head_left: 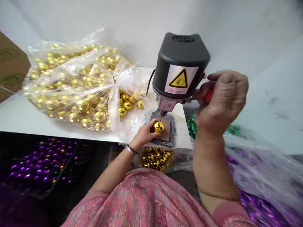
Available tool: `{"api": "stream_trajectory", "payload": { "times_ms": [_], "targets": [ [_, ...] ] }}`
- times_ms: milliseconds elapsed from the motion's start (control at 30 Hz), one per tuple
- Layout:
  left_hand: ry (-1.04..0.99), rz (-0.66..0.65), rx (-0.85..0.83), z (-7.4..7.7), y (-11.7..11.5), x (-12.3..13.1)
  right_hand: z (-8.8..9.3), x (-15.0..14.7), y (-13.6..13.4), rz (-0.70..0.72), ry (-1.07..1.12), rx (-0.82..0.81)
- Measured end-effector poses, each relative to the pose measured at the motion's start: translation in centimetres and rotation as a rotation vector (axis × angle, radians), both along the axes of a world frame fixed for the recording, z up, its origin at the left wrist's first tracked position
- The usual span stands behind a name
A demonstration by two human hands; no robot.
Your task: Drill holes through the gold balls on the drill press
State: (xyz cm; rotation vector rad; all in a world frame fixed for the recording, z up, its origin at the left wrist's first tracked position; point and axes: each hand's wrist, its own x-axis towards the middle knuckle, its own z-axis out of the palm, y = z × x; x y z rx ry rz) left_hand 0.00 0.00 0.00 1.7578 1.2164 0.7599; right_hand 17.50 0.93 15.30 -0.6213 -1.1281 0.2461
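Observation:
A shiny gold ball [158,126] is held in my left hand [146,134], thumb on the near side and fingers on the far side. It rests over a brown square pad [166,132] on the grey base [172,138] of a small drill press [182,63]. The drill's chuck [163,112] is just above the ball; whether the bit touches it I cannot tell. My right hand [222,97] is closed around the red-knobbed lever [209,96] at the drill's right side.
A large clear bag of gold balls [78,91] lies on the white table [14,116], with several loose gold balls [127,105] by its mouth. Below are purple balls [42,160] at left, more gold balls [156,157] beneath the table edge, and bagged green [192,126] and purple items [260,205] at right. A cardboard box [11,66] stands far left.

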Motion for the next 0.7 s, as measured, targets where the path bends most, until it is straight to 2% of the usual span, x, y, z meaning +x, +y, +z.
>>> {"api": "stream_trajectory", "payload": {
  "times_ms": [200,367,433,500,633,700],
  "targets": [
    [0.072,0.010,0.108,0.3,-0.9,-0.7,-0.2,-0.1,-0.3,0.011,-0.032,0.001],
    [0.103,-0.155,0.179,1.6,-2.5,-3.0,-0.4,-0.2,-0.4,-0.014,-0.039,0.009],
    [0.111,-0.152,0.166,2.1,-2.2,-3.8,-0.5,-0.2,-0.4,-0.026,-0.025,0.008],
    [0.165,-0.021,0.165,2.4,-1.0,-4.6,-0.7,-0.2,-0.4,-0.033,-0.003,0.005],
    [0.434,0.453,0.215,2.6,3.5,-6.5,-0.9,0.0,-0.4,-0.044,-0.006,-0.023],
    [0.594,0.586,0.193,2.6,5.5,-7.5,-1.0,0.1,-0.5,-0.044,-0.016,-0.033]
  ]
}}
